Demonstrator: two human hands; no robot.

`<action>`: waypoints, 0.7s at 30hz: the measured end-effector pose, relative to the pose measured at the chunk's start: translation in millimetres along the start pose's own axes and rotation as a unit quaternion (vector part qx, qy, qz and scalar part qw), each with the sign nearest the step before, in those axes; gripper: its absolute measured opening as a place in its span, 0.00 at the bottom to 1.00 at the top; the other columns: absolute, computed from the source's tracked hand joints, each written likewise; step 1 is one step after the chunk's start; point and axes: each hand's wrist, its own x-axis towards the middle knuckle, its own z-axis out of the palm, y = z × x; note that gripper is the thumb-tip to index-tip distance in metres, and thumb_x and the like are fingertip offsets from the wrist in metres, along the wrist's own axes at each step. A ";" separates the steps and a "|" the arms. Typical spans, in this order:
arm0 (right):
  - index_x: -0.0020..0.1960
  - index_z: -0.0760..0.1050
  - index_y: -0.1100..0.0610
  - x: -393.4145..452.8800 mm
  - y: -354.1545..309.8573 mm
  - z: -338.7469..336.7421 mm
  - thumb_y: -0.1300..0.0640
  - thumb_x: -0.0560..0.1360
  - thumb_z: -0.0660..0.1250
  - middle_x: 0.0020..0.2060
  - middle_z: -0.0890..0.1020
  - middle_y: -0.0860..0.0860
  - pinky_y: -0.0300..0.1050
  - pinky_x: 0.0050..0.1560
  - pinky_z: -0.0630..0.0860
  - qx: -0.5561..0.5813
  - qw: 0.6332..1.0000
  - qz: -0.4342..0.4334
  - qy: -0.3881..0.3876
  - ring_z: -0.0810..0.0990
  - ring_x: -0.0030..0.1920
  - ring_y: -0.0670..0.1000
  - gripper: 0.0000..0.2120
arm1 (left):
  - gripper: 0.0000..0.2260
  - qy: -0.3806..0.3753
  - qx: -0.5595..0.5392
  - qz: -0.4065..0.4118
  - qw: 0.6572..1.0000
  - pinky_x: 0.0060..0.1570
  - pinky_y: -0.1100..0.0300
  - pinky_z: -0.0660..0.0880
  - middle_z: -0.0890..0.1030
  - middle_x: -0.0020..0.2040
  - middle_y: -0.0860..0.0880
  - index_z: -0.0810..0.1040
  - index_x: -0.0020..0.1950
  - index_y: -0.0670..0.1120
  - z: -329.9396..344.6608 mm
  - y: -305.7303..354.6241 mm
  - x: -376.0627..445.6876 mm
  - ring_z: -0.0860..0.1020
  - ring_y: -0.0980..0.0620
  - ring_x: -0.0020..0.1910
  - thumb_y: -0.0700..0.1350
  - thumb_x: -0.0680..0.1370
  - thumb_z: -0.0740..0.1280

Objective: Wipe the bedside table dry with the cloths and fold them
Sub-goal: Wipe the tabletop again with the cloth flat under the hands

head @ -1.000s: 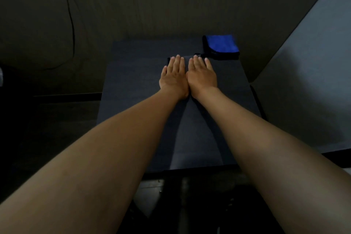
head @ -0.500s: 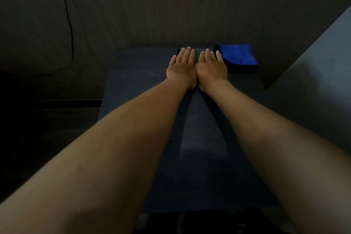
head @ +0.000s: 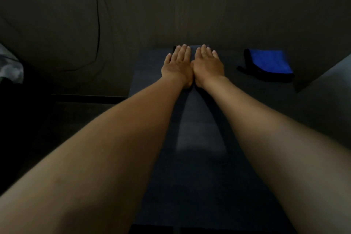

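Note:
The bedside table [head: 146, 74] has a dark grey top and runs away from me toward the wall. My left hand [head: 177, 64] and my right hand [head: 208, 64] lie flat, palms down, side by side at its far edge. Under them is a dark cloth [head: 193, 48]; only its far edge shows past my fingertips. A folded blue cloth [head: 269, 61] with a black border lies at the table's back right corner, a hand's width from my right hand. The room is dim and I cannot see any wetness.
A dark wall stands right behind the table, with a black cable [head: 97, 15] hanging down it at the left. A grey slanted surface [head: 326, 85] borders the table on the right. Pale fabric [head: 9, 66] shows at the far left edge.
Both hands have slid forward together from mid-table to the far edge with the dark cloth under them. The view has shifted, so the blue cloth now sits farther right.

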 end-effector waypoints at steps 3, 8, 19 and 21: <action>0.80 0.43 0.64 4.2 -38.5 -0.4 0.55 0.85 0.51 0.80 0.46 0.60 0.51 0.79 0.43 0.022 1.000 -0.019 0.000 0.45 0.80 0.56 0.29 | 0.30 0.005 0.001 -0.020 1.000 0.77 0.50 0.39 0.37 0.81 0.47 0.37 0.80 0.43 -1.0 -38.2 -8.2 0.37 0.50 0.79 0.50 0.84 0.50; 0.80 0.43 0.63 11.8 -89.4 1.1 0.55 0.85 0.47 0.80 0.46 0.59 0.50 0.79 0.43 0.043 0.998 -0.039 0.004 0.44 0.80 0.56 0.27 | 0.30 0.013 0.000 -0.048 0.999 0.77 0.50 0.39 0.38 0.81 0.47 0.38 0.80 0.43 -1.2 -87.0 -20.4 0.38 0.50 0.79 0.50 0.84 0.51; 0.80 0.44 0.63 8.3 -118.5 -1.2 0.51 0.86 0.45 0.80 0.46 0.58 0.50 0.79 0.43 0.049 0.997 -0.060 -0.006 0.45 0.80 0.54 0.27 | 0.27 0.014 -0.028 -0.054 0.998 0.77 0.51 0.40 0.39 0.81 0.47 0.39 0.81 0.42 -3.9 -117.0 -34.0 0.40 0.49 0.80 0.52 0.85 0.44; 0.80 0.44 0.63 -6.5 -119.1 0.1 0.51 0.85 0.44 0.80 0.46 0.58 0.49 0.79 0.43 0.049 0.997 -0.067 -0.005 0.45 0.80 0.54 0.27 | 0.27 0.016 -0.035 -0.054 0.998 0.77 0.51 0.40 0.40 0.81 0.46 0.40 0.81 0.42 -0.6 -115.8 -47.6 0.40 0.49 0.80 0.51 0.85 0.43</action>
